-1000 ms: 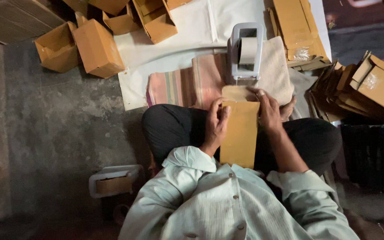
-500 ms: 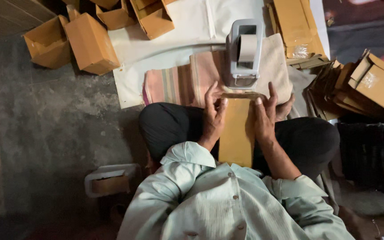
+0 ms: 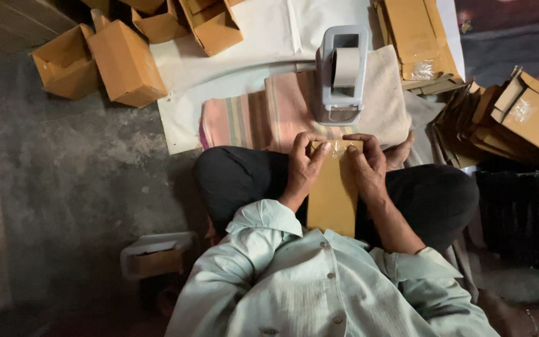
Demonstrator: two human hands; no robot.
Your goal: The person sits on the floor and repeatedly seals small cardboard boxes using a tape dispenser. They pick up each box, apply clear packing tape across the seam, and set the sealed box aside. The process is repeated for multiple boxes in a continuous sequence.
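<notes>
A flat brown cardboard box lies lengthwise on my lap between my crossed legs. My left hand grips its far left corner, thumb and fingers pressing on the top edge. My right hand holds the far right corner the same way. A strip of clear tape glints on the box's far end between my fingertips. Just beyond the box stands a grey tape dispenser with a roll of tape, resting on a striped folded cloth.
Several folded brown boxes sit at the far left on the grey floor. Flat cardboard blanks lie at the back right, more stacked cartons at the right. A white sheet covers the floor ahead. A small tray sits by my left knee.
Both hands slid from the sides of the box to its far end and now press the tape down there. The view shifted slightly.
</notes>
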